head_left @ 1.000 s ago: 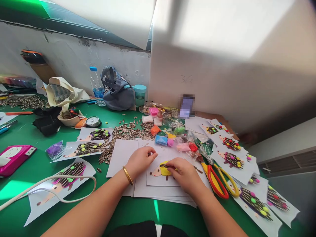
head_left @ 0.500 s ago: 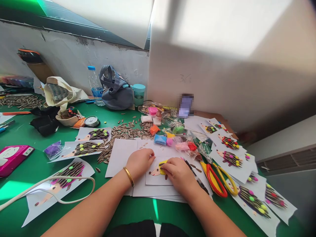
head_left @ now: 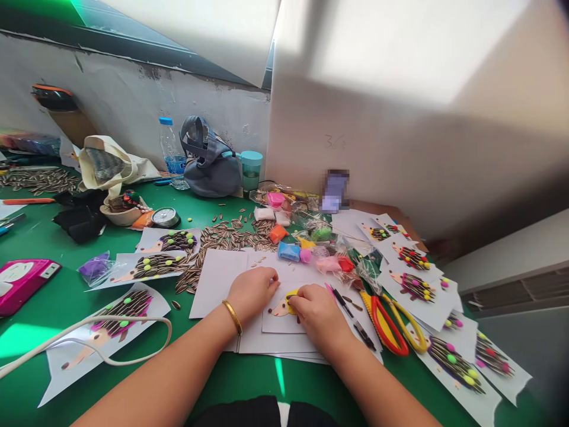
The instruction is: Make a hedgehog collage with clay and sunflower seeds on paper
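My right hand (head_left: 323, 317) has its fingers bent down onto a flat patch of yellow modelling clay (head_left: 291, 301), covering most of it. That clay is on a small white card (head_left: 275, 324) bearing a peach hedgehog face (head_left: 280, 308) with dark eye and nose dots. By the card's upper left corner lies my left hand (head_left: 252, 293), a gold bangle on its wrist. Its fingers are curled together, and what they hold, if anything, is hidden. Beneath are larger white sheets (head_left: 217, 279). A black pen (head_left: 353, 317) lies right of my right hand.
Sunflower seeds (head_left: 231, 237) and packets of coloured clay, one blue (head_left: 288, 252), lie beyond the sheets. Red-and-yellow scissors (head_left: 389, 332) are at the right, near several finished hedgehog cards (head_left: 415, 287). A white strap (head_left: 133, 320) crosses another card (head_left: 57, 367) at the left.
My right fingers have shifted slightly on the yellow clay and now look more bent, hiding more of it. My left hand stays in the same place.
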Demonstrator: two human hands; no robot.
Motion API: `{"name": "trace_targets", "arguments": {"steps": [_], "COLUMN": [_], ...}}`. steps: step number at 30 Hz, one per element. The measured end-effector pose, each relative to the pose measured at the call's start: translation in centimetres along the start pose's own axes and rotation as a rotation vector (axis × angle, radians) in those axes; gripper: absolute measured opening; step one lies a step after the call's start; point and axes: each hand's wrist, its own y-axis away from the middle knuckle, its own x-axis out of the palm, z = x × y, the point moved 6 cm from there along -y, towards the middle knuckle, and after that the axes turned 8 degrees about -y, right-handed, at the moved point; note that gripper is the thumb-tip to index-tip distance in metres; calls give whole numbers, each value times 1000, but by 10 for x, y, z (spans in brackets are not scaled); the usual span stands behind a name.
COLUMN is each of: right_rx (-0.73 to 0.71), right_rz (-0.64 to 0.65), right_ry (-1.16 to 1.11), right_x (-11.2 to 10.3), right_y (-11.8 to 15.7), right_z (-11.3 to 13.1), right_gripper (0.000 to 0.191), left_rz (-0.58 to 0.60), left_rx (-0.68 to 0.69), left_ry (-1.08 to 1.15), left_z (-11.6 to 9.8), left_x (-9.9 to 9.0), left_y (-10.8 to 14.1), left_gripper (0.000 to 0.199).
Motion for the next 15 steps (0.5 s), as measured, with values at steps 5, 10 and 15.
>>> {"name": "trace_targets", "arguments": {"steps": [5,10,15], "right_rx": [-6,40,61], "right_rz": [-29,-124,-246], "right_ry": [-63,-191,-263], "right_x": [-7,-31,-45], "right_y": [1,1,0], "right_z": [2,0,-3], "right_gripper": [18,22,21], "left_rz": [-13,-76,238], "left_rx": [-21,-64,-370], "left_ry": [78,478,1616], "left_z": [2,2,-7], "left_x": [-1,-13,4], "left_y": [0,-1,7], "left_gripper": [19,23,26]}}
